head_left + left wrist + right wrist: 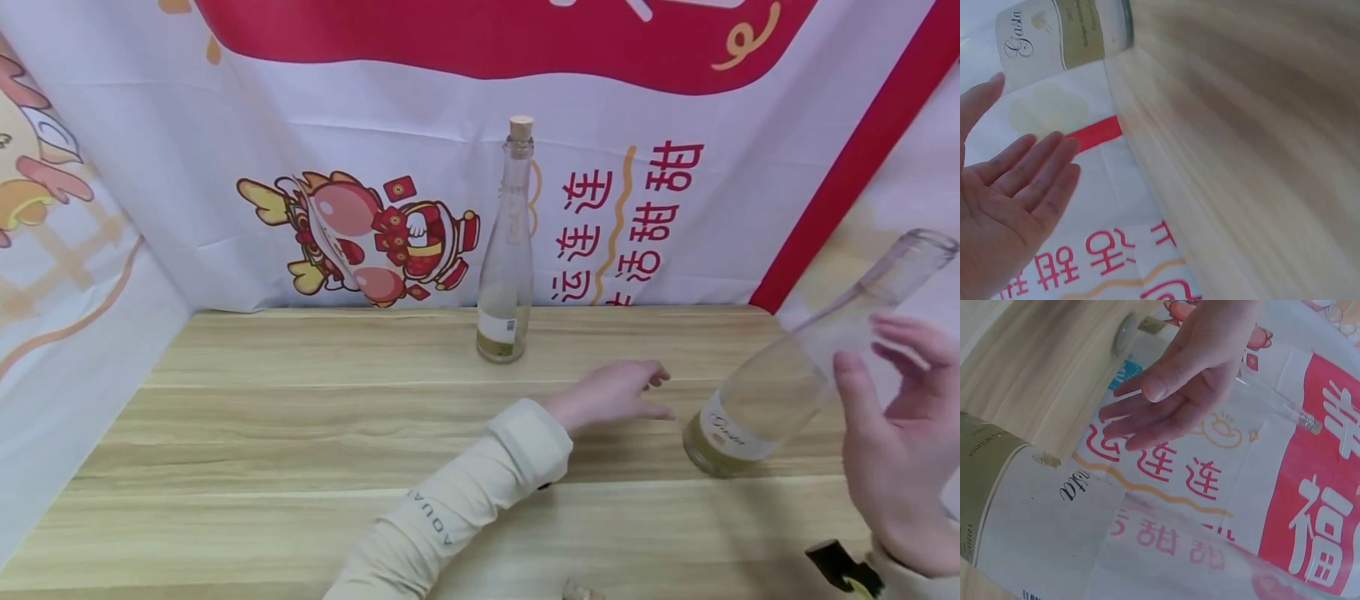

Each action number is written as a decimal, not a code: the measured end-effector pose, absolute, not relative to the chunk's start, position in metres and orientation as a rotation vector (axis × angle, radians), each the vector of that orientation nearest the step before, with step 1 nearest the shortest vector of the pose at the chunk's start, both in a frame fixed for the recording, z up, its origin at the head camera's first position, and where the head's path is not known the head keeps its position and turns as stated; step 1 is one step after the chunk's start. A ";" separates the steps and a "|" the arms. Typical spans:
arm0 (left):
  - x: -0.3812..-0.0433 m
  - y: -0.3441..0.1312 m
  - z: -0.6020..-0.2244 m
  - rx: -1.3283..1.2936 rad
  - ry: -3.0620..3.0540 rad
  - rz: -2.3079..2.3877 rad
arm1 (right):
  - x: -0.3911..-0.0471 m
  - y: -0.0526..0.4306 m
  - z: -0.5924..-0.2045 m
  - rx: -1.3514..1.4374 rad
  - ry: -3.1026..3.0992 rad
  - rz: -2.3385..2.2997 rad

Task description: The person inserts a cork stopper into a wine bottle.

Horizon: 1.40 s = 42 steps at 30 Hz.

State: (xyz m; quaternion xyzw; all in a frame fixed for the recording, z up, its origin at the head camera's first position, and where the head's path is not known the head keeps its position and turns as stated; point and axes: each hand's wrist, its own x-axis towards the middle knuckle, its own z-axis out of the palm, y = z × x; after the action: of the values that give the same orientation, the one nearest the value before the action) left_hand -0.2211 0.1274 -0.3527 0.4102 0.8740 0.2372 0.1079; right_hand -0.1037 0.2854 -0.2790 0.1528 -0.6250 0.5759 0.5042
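Observation:
An uncorked clear glass bottle with a white and olive label stands on the table at the right, appearing to lean right in the head view. My left hand is to the left of it, fingers loosely extended and holding nothing. In the left wrist view the left hand shows its palm below the bottle. The right wrist view has the left hand beyond the bottle. My right hand is at the bottle's right, thumb and fingers apart; contact is unclear.
A second glass bottle, stopped with a cork, stands at the table's back near the printed cloth. A small cork-like piece lies at the near edge, partly cut off. The wooden table meets cloth at the left and back.

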 end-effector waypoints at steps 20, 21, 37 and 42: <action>-0.203 0.167 -0.365 1.086 2.250 1.196 | -0.134 0.302 -0.293 -0.122 -1.996 1.288; -0.203 0.166 -0.365 1.083 2.255 1.201 | -0.133 0.301 -0.293 -0.111 -2.012 1.264; -0.203 0.097 -0.336 1.193 2.307 1.169 | -0.122 0.243 -0.268 0.433 -1.830 1.671; -0.198 0.073 -0.321 1.236 2.321 1.148 | -0.120 0.222 -0.258 0.549 -1.826 1.744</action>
State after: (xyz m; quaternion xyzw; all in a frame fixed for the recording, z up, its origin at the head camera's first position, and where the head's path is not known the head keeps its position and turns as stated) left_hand -0.1975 0.0731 -0.3211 0.4269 0.8014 0.3963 0.1357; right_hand -0.1197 0.2218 -0.2578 0.2044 -0.6794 0.6487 0.2754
